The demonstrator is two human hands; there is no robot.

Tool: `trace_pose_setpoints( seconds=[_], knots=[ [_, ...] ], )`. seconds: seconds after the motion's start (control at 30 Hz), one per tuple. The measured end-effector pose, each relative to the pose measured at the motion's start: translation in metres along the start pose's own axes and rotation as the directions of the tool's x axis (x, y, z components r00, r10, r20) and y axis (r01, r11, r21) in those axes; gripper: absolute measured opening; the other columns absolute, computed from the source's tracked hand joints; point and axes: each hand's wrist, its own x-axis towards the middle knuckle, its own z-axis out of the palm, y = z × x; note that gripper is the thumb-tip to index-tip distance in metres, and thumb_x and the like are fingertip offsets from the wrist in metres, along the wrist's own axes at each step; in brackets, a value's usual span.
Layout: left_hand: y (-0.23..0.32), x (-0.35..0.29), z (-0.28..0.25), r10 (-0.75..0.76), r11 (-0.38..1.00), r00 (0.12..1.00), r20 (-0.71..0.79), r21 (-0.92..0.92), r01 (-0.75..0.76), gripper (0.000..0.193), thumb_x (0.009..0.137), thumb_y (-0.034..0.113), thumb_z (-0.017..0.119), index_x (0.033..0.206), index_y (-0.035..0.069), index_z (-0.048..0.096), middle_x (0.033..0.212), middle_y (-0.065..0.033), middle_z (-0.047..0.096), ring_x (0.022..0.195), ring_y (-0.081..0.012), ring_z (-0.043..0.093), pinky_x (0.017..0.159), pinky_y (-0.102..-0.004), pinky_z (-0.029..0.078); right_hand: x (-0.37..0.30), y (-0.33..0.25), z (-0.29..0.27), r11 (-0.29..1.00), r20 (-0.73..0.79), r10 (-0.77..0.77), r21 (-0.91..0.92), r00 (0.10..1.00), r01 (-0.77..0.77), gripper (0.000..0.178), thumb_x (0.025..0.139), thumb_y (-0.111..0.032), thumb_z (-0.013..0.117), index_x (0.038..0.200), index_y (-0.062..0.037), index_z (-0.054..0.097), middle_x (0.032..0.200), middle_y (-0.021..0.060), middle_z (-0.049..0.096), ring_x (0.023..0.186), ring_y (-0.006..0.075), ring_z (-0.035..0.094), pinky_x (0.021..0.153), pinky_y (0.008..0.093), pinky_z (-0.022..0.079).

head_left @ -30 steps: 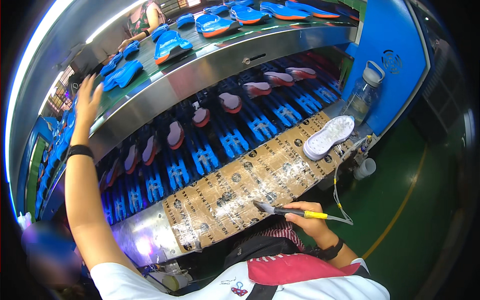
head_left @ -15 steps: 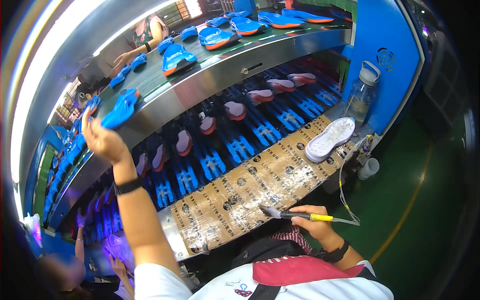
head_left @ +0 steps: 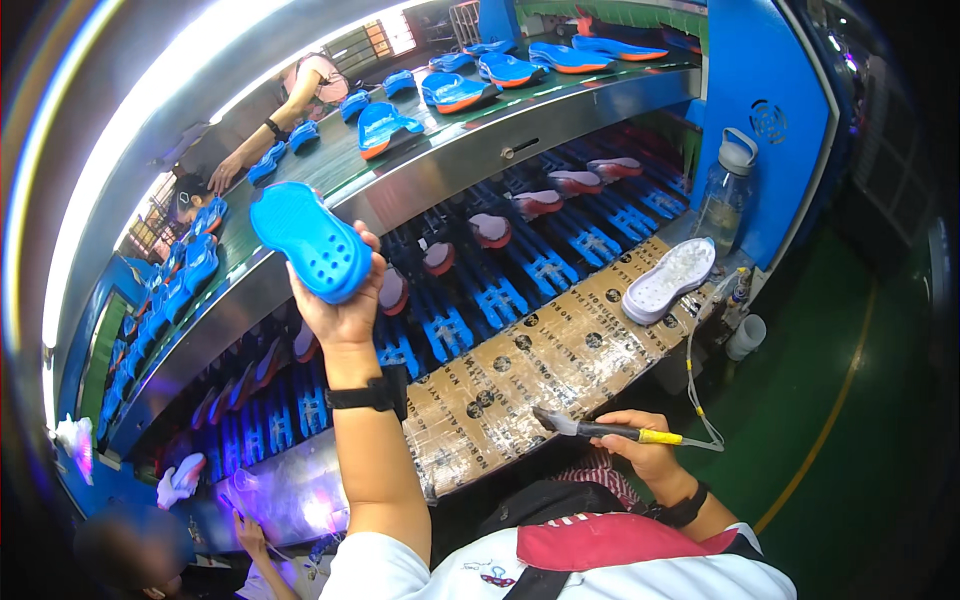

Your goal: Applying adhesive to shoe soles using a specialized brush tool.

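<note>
My left hand (head_left: pixel 345 315) is raised in front of the upper conveyor, its fingers closed round a blue shoe sole (head_left: pixel 315 240) with small holes in one end. Low at the right, my right hand (head_left: pixel 640 450) grips a glue brush (head_left: pixel 590 429) with a dark handle, a yellow band and a thin tube running from its end. The brush's bristles hang over the printed brown covering (head_left: pixel 520 390) on the ledge. A white sole (head_left: pixel 670 282) holding whitish clumps lies at that ledge's right end, apart from both hands.
Several blue soles with orange edges (head_left: pixel 455 92) lie on the green upper belt. Below it, shoe uppers (head_left: pixel 490 230) sit on blue racks. A bottle (head_left: pixel 725 190) and a white cup (head_left: pixel 747 335) stand at right. Other people's hands (head_left: pixel 225 172) reach in at far left and lower left.
My left hand has taken the blue sole off the belt and brought it right and nearer, turning it over. The brush in my right hand stays almost where it was.
</note>
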Motion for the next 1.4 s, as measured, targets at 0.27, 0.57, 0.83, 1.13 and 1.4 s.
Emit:
trace_pose_setpoints(
  seconds=[0.27,0.57,0.83,1.13,1.4],
  knots=[
    [-0.074,-0.118,-0.025,-0.211,0.963,0.97,-0.121,0.145,0.228,0.08,0.086,0.066,0.039,0.13,-0.001,0.044,0.121,-0.0255,0.054,0.105,-0.0391,0.057,0.086,-0.0538,0.049,-0.002,-0.019,0.003,0.995,-0.039,-0.093,0.036,0.995,0.094,0.022,0.08,0.002,0.064,0.102,0.0079,0.063,0.091,0.0155,0.068,0.083,0.0181,0.067,0.079,0.0274,0.054],
    [-0.124,-0.221,-0.051,-0.411,0.875,0.875,-0.256,0.158,0.457,0.078,0.08,0.062,0.058,0.132,0.007,0.044,0.125,-0.0162,0.056,0.111,-0.0322,0.057,0.092,-0.0502,0.048,0.026,-0.061,0.08,0.8,0.207,-0.47,-0.31,0.858,0.513,0.02,0.072,-0.004,0.072,0.091,-0.0003,0.066,0.075,0.0078,0.066,0.062,0.0124,0.062,0.058,0.0238,0.048],
    [-0.133,-0.265,-0.061,-0.402,0.86,0.786,-0.47,0.101,0.501,0.073,0.079,0.053,0.066,0.132,0.009,0.044,0.127,-0.0112,0.055,0.113,-0.0236,0.056,0.097,-0.0409,0.047,0.02,-0.045,0.112,0.304,0.533,-0.631,-0.499,0.564,0.812,0.03,0.064,-0.004,0.076,0.091,-0.0019,0.063,0.065,0.0073,0.058,0.059,0.0237,0.059,0.051,0.0322,0.047],
    [-0.122,-0.269,-0.051,-0.342,0.874,0.819,-0.46,0.165,0.457,0.071,0.078,0.053,0.067,0.129,0.007,0.048,0.123,-0.013,0.057,0.112,-0.0269,0.057,0.096,-0.0423,0.047,0.018,-0.035,0.107,0.369,0.464,-0.688,-0.439,0.558,0.819,0.026,0.065,-0.003,0.075,0.088,-0.0024,0.064,0.066,0.0079,0.059,0.055,0.0227,0.057,0.047,0.0312,0.044],
    [-0.114,-0.273,-0.064,-0.257,0.93,0.859,-0.443,0.128,0.344,0.072,0.076,0.049,0.071,0.13,0.008,0.045,0.123,-0.0137,0.057,0.106,-0.0281,0.06,0.093,-0.0444,0.049,0.013,-0.031,0.107,0.489,0.427,-0.705,-0.286,0.566,0.824,0.027,0.063,0.0,0.075,0.088,-0.0013,0.065,0.064,0.0083,0.059,0.051,0.0219,0.056,0.046,0.0307,0.044]
  ],
)
